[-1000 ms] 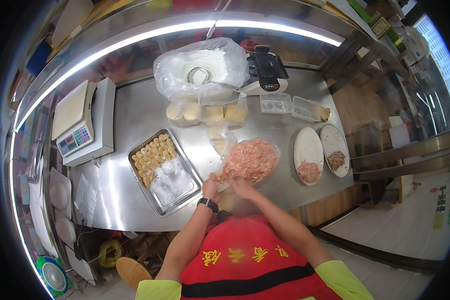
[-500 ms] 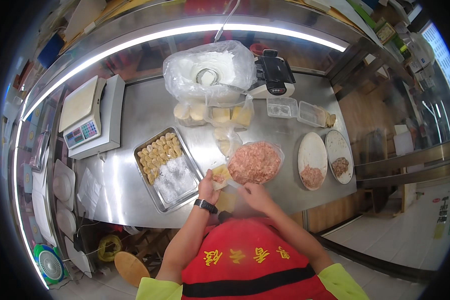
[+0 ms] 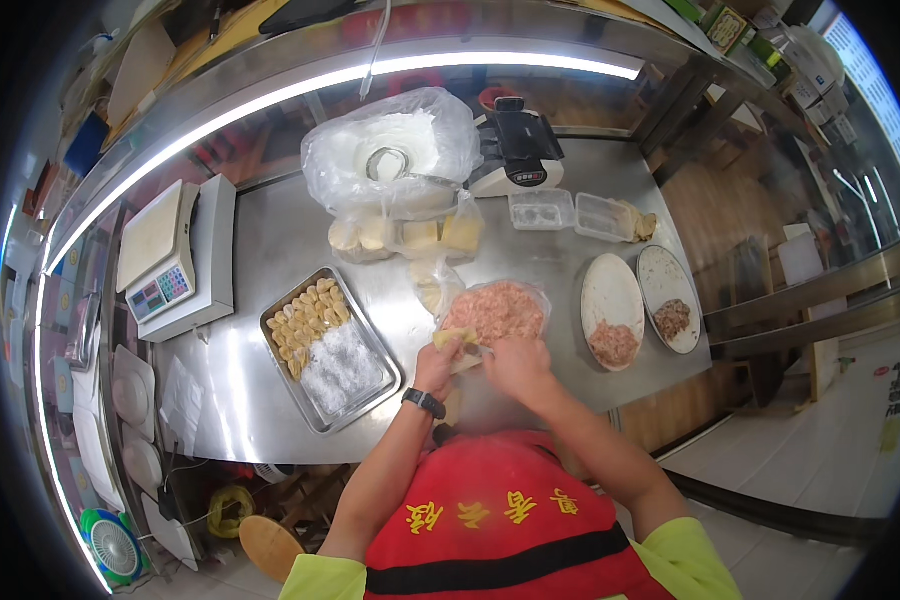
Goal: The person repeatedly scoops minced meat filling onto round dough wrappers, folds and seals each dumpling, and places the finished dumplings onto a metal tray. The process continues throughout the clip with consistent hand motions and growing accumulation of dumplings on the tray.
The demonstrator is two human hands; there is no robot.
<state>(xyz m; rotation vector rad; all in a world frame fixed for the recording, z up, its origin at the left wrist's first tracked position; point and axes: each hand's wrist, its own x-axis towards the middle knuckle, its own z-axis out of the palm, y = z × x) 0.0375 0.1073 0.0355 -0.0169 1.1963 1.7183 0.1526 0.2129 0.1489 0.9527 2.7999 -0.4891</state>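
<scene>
My left hand [image 3: 436,367] is closed around a yellow wonton wrapper [image 3: 454,338], held at the near left edge of a heap of pink minced meat [image 3: 500,308]. Close beside it, my right hand [image 3: 515,366] grips a pale flat spreader [image 3: 469,361], its tip near the wrapper. My fingers partly cover both the wrapper and the spreader. To the left lies a metal tray [image 3: 348,372] with rows of folded wontons [image 3: 304,318] at its far left and white flour over the rest. More yellow wrappers [image 3: 454,408] lie partly hidden by my left wrist.
A plastic-lined tub of white flour [image 3: 400,150] stands at the back, before bagged wrapper stacks [image 3: 405,237]. Two oval plates with meat [image 3: 610,290] sit at the right, below clear plastic boxes [image 3: 542,211]. A scale [image 3: 160,245] occupies the left, a black device [image 3: 518,145] the back.
Both hands have moved closer together and up to the meat's near edge. The wrapper, lying open on my left fingers before, is now partly gathered in them. The whole view has shifted slightly.
</scene>
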